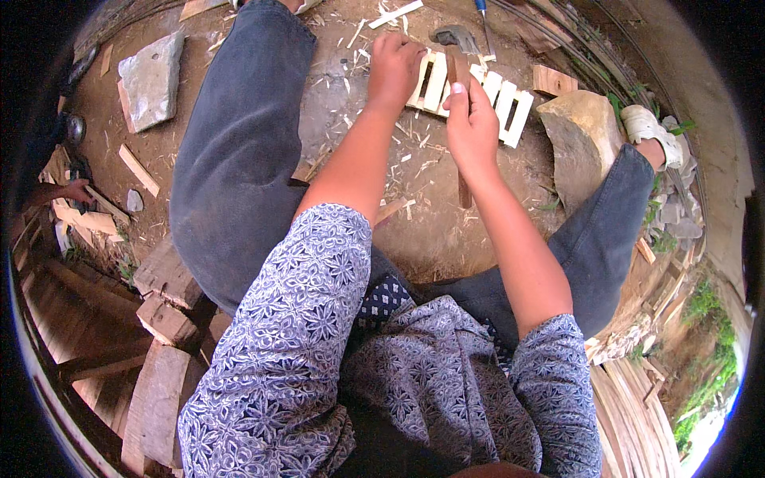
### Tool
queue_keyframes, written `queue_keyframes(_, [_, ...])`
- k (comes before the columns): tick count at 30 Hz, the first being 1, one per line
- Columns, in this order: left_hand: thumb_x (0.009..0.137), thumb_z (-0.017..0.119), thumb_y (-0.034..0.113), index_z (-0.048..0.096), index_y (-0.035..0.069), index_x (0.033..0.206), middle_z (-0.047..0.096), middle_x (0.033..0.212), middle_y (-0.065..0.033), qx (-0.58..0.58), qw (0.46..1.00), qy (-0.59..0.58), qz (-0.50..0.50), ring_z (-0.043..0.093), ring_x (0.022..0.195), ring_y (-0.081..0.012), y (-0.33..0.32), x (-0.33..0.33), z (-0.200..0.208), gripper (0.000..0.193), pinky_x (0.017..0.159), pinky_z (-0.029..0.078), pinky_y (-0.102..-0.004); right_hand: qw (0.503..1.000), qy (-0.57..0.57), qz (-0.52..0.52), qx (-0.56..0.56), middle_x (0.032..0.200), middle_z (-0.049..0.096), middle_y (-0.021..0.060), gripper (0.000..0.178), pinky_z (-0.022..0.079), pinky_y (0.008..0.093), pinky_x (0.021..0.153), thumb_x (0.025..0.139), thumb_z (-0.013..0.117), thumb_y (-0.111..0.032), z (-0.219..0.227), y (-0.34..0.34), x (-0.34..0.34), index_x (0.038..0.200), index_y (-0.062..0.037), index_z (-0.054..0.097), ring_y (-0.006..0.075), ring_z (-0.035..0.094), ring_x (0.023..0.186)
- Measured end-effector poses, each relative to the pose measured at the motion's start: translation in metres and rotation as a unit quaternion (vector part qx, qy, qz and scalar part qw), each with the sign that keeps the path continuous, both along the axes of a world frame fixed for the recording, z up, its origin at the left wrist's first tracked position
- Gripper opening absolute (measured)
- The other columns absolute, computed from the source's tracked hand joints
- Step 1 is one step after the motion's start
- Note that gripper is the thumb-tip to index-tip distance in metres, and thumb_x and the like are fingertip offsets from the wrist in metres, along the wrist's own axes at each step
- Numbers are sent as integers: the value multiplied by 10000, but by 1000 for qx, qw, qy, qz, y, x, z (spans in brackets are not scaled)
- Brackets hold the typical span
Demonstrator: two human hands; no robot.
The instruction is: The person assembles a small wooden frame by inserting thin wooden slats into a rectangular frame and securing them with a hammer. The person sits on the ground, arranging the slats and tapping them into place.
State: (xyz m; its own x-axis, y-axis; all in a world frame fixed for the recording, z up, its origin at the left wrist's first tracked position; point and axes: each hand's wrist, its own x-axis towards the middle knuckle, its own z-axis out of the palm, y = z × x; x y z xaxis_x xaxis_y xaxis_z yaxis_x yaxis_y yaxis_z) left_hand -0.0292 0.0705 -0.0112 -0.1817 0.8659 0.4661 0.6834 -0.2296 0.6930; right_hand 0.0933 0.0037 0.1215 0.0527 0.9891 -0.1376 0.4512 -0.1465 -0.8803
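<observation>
A small slatted frame of pale wood (pixel 506 99) lies on the ground ahead of me, its short slats side by side with gaps between them. My left hand (pixel 394 68) is closed at the frame's left end, the fingers curled against its edge; the fingertips are partly hidden. In my right hand (pixel 473 127) is a brown wooden stick (pixel 464 191), gripped near its middle with the thumb along it. The stick's far end lies over the middle of the frame and hides some slats.
Wood shavings litter the ground. Beyond the frame are a dark stone (pixel 456 37) and a blue-handled tool (pixel 488 32). A large rock (pixel 582 135) stands right, a flat stone block (pixel 151 84) left. Another person's hand (pixel 78 191) is by wood scraps at far left.
</observation>
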Motion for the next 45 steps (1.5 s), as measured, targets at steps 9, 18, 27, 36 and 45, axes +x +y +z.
queue_keyframes(9, [788, 775, 219, 668, 84, 1151, 575, 1175, -125, -48, 998, 17, 32, 526, 1122, -349, -19, 0, 4, 402, 964, 437, -454, 1000, 7, -5, -16, 784, 578, -23, 291, 409, 238, 613, 1049, 495, -248, -12, -13, 16, 1222, -50, 619, 46, 480, 682])
queue_keyframes(18, [796, 779, 421, 466, 138, 1430, 461, 1376, -151, -187, 974, 2, 127, 402, 1295, -342, -43, 12, 2, 761, 1060, 267, -522, 998, 19, 6, 52, 789, 593, -10, 310, 430, 246, 633, 1041, 504, -238, -4, -15, 3, 1260, -53, 620, 58, 499, 688])
queue_keyframes(27, [813, 754, 444, 506, 139, 1395, 515, 1327, -114, -222, 970, -36, 93, 407, 1274, -338, -43, 9, -10, 702, 1054, 252, -515, 999, 35, -15, 12, 728, 555, -16, 279, 383, 233, 540, 1052, 489, -278, 2, -5, -9, 1006, -38, 623, 28, 449, 611])
queue_keyframes(36, [821, 744, 449, 519, 137, 1386, 508, 1337, -113, -250, 964, -40, 85, 400, 1267, -331, -39, 9, -6, 684, 1041, 245, -517, 997, -54, 4, 63, 771, 557, -31, 295, 394, 225, 569, 1047, 500, -251, -41, -1, -3, 1218, -44, 621, 35, 481, 643])
queue_keyframes(45, [827, 741, 428, 516, 133, 1386, 532, 1323, -116, -220, 971, -43, 86, 423, 1249, -337, -39, 10, 0, 672, 1025, 262, -517, 993, -20, -32, 110, 884, 667, 149, 337, 490, 332, 739, 1031, 496, -268, -40, -9, -9, 1208, 2, 593, 205, 631, 785])
